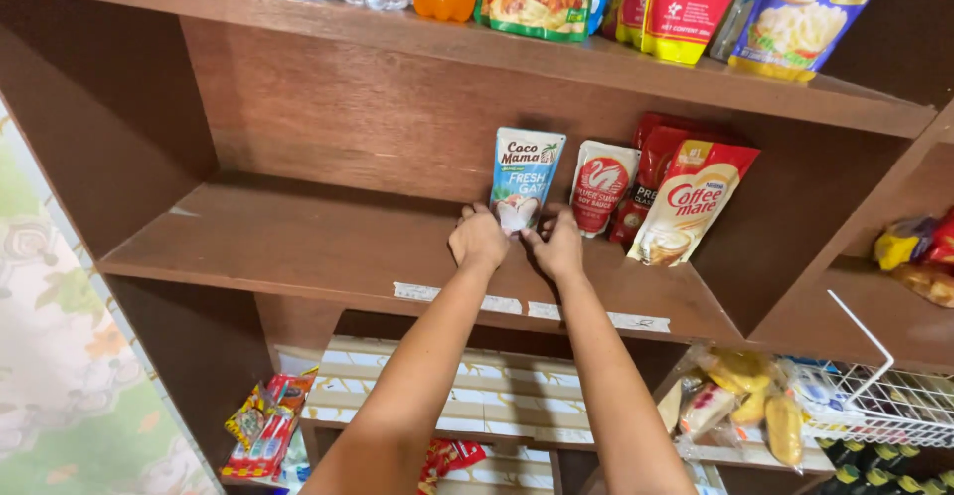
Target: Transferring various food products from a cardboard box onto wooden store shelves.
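Both hands — left hand (478,238), right hand (557,245) — pinch the base of a glossy blue-green pouch (525,177). It stands upright on the brown wooden shelf (298,247), just beside 3 red-and-white pouches (646,197).

Dark brown wooden shelf unit (298,247) w/ back panel; floral curtain (60,376) at left; warm light.

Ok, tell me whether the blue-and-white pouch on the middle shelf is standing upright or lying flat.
Upright. The blue-and-white pouch stands on its base against the shelf's back panel, with the left hand and right hand at its bottom.
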